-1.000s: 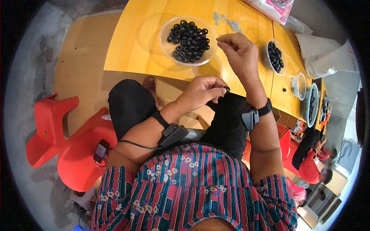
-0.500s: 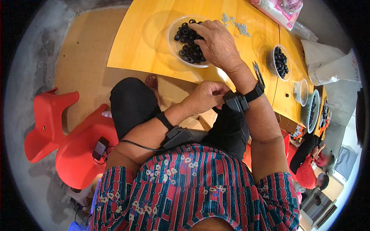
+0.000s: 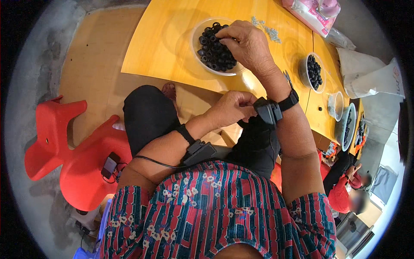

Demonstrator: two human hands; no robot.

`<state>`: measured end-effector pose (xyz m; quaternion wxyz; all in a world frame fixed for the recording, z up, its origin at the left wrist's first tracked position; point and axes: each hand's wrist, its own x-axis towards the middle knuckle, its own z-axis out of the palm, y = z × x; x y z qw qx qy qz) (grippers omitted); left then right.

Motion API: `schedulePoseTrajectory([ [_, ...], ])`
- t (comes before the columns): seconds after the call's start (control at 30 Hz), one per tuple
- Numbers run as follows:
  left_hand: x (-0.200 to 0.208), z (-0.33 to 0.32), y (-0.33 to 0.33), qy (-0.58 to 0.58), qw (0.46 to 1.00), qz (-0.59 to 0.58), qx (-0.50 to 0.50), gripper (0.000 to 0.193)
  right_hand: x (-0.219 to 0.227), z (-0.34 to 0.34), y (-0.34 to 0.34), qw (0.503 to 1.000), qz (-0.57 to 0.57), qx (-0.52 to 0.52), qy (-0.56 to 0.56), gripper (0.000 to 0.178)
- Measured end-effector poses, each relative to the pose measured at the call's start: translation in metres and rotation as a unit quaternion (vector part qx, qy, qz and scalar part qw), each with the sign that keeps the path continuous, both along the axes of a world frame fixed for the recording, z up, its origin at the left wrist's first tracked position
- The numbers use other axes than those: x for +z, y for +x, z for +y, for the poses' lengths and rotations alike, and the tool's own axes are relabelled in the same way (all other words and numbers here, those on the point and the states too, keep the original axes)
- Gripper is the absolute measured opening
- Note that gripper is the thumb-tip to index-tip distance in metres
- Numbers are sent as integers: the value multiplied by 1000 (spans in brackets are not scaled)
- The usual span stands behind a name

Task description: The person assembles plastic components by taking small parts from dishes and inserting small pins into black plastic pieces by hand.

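Note:
My right hand [image 3: 249,45] is over the right side of a clear round bowl [image 3: 193,47] on the yellow table. Small black rings with holes through them [image 3: 211,54] fill this bowl. The thumb and fingers are drawn together at the rings; what is between the fingertips does not show clearly. Lower down, above my lap, my left hand [image 3: 230,108] is closed in a pinch. Its fingertips lie close to the black device strapped on my right wrist [image 3: 268,112], and whatever they hold is hidden.
Small silvery pieces [image 3: 271,33] lie beyond my right hand. Scissor-like snips [image 3: 288,79] rest beside my right wrist. Rightward stand another bowl of black pieces [image 3: 314,72], a clear tub [image 3: 335,106] and a basin [image 3: 348,125]. Red chairs [image 3: 92,168] are at left; people [image 3: 340,196] sit at far right.
My right hand has drawn back slightly to the right over the bowl, and its fingers have closed from a spread reach. My left hand stays pinched in nearly the same place.

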<state>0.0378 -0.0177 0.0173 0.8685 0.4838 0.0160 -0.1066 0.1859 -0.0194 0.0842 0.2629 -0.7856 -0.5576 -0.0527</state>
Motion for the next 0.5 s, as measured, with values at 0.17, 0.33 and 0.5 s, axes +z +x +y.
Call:
schedulePoseTrajectory([
  [0.17,1,0,0,-7,1000,-6,-4,4,-3,8,0,1000,-19,1,-12,13],
  [0.33,-4,-2,2,4,1000,-10,0,5,-10,8,4,993,-75,77,-46,18],
  [0.5,4,-1,1,-9,1000,11,2,7,2,-6,11,998,21,52,-22,18],
])
